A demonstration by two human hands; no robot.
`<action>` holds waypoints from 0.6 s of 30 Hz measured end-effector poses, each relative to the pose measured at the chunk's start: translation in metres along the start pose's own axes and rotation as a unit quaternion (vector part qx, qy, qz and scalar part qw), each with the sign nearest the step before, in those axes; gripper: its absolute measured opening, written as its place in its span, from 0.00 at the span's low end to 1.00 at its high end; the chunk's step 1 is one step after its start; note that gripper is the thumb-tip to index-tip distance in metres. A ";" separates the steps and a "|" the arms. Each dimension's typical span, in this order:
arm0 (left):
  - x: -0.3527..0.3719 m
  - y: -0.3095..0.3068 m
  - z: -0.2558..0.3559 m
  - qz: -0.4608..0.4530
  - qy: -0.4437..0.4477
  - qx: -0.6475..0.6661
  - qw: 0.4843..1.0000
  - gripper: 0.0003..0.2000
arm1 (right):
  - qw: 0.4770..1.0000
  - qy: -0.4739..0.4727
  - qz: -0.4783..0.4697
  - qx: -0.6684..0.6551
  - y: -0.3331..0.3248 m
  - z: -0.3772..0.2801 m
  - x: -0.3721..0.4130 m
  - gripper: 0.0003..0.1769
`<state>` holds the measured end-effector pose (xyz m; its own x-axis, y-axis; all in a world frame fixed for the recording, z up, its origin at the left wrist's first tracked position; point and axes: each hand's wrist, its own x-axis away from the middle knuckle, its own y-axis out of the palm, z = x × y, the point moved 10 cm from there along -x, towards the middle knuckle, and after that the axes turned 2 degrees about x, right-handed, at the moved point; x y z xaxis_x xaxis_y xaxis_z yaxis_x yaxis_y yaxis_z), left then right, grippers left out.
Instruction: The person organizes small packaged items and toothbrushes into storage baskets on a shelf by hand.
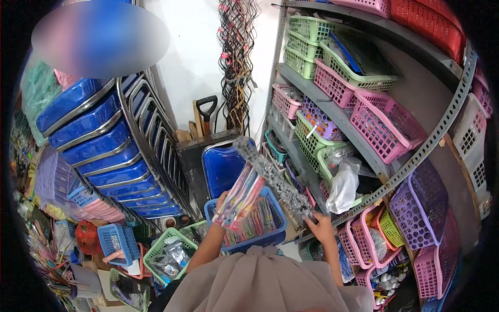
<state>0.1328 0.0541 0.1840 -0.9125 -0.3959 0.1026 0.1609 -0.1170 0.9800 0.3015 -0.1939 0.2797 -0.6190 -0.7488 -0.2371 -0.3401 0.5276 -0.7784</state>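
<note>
My left hand (221, 202) is closed around a bundle of long, thin plastic-wrapped packets (241, 196) in pink, white and red; their exact contents are hard to make out. In my right hand (322, 229) is the black handle of a fluffy grey duster (276, 180), its head slanting up and to the left. The packets and the duster are both above a blue plastic basket (282, 228), filled with more upright packets of a similar kind. My left wrist is beside the basket's left side.
Stacked blue chairs (112, 156) with metal frames rise on the left. A metal shelf (332, 117) holding pink, green and purple baskets curves along the right. A green basket (169, 247) with silvery packets sits lower left. A white plastic bag (343, 184) hangs from the shelf.
</note>
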 end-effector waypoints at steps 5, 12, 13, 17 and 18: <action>-0.003 -0.051 0.034 -0.047 0.157 -0.155 0.974 0.13 | 0.996 -0.075 0.013 -0.054 0.002 -0.009 0.012 0.15; 0.020 0.037 -0.011 -0.091 -0.028 -0.008 0.995 0.15 | 0.997 -0.052 -0.026 -0.060 0.013 0.000 0.021 0.15; 0.001 -0.012 0.005 -0.105 0.017 -0.009 0.994 0.18 | 0.995 -0.064 -0.032 -0.065 0.005 -0.013 0.022 0.14; 0.004 0.022 -0.013 -0.086 -0.087 0.067 0.990 0.20 | 0.999 -0.002 0.009 -0.045 -0.004 0.001 0.017 0.14; 0.003 0.020 -0.015 -0.085 -0.085 0.069 0.990 0.20 | 0.999 -0.003 0.007 -0.045 -0.004 0.000 0.017 0.14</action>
<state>0.1388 0.0367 0.2012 -0.9742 -0.2199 -0.0507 -0.0433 -0.0382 0.9983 0.2922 -0.2090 0.2789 -0.6198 -0.7437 -0.2506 -0.3937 0.5709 -0.7205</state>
